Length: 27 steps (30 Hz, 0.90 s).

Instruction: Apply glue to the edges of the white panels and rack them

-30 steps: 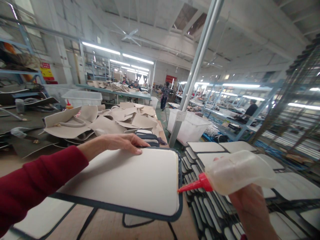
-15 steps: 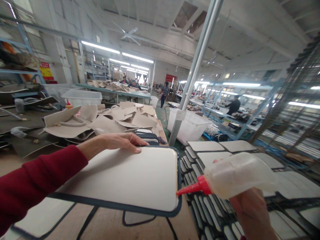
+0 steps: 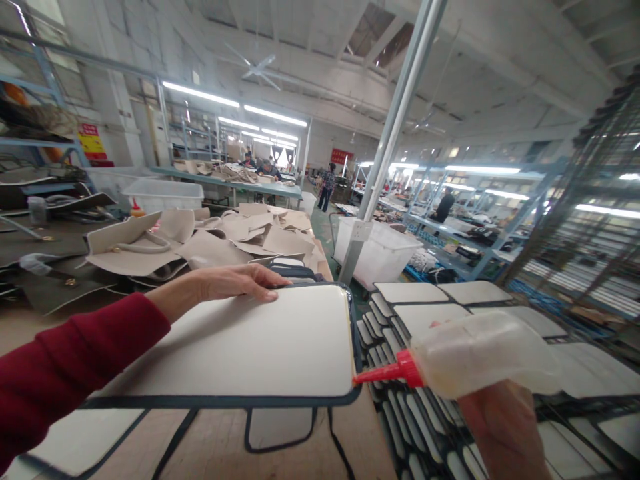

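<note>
A cream panel with a dark blue edge (image 3: 250, 347) lies on the wooden table (image 3: 210, 447) before me. My left hand (image 3: 235, 283), in a red sleeve, rests flat on the panel's far edge with fingers stretched out. My right hand (image 3: 500, 427) grips a translucent squeeze bottle (image 3: 480, 353) with a red nozzle (image 3: 385, 375). The nozzle tip touches the panel's right edge near its near corner.
Several more edged panels (image 3: 430, 300) are laid out overlapping on a rack to the right. Beige bag pieces (image 3: 225, 237) are piled at the table's far end. A steel post (image 3: 385, 147) and a white bin (image 3: 375, 253) stand beyond. People work at distant benches.
The panel has tilted and shifted slightly, its near edge now higher in view. The nozzle has crept along the panel's right edge toward the near corner. The left hand stays put.
</note>
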Tool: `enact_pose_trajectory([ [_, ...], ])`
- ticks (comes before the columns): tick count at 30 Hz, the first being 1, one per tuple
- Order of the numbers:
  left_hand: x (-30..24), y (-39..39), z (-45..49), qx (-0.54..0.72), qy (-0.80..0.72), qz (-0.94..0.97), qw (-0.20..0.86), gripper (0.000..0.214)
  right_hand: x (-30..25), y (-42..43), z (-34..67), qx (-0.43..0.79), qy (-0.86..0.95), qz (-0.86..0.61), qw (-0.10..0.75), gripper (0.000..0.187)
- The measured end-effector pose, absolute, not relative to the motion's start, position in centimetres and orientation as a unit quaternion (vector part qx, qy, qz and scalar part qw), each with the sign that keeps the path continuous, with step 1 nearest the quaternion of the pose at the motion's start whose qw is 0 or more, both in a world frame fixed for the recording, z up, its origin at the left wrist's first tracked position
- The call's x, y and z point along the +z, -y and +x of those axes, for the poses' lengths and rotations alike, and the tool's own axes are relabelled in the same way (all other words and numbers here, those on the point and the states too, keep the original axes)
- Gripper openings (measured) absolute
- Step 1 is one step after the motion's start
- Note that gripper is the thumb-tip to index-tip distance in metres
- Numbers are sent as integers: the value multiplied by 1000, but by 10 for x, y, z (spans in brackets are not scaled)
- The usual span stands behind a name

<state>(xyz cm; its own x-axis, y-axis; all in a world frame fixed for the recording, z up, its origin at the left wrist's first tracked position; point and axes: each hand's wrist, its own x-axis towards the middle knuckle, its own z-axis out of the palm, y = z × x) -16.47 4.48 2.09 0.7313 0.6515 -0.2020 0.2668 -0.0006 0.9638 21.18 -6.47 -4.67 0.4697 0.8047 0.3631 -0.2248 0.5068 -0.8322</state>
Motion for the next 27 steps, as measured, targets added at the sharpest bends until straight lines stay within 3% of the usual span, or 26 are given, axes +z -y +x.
enact_pose_trajectory([
  [14,-11,-42,-164,267,-350,582,684,50,-37,72,191,181,390,-301,851,37],
  [22,-33,-36,-154,294,-330,542,715,54,-47,68,187,112,373,-294,873,44],
  [27,-49,-33,-148,325,-327,514,724,51,-46,70,179,78,355,-320,875,32],
])
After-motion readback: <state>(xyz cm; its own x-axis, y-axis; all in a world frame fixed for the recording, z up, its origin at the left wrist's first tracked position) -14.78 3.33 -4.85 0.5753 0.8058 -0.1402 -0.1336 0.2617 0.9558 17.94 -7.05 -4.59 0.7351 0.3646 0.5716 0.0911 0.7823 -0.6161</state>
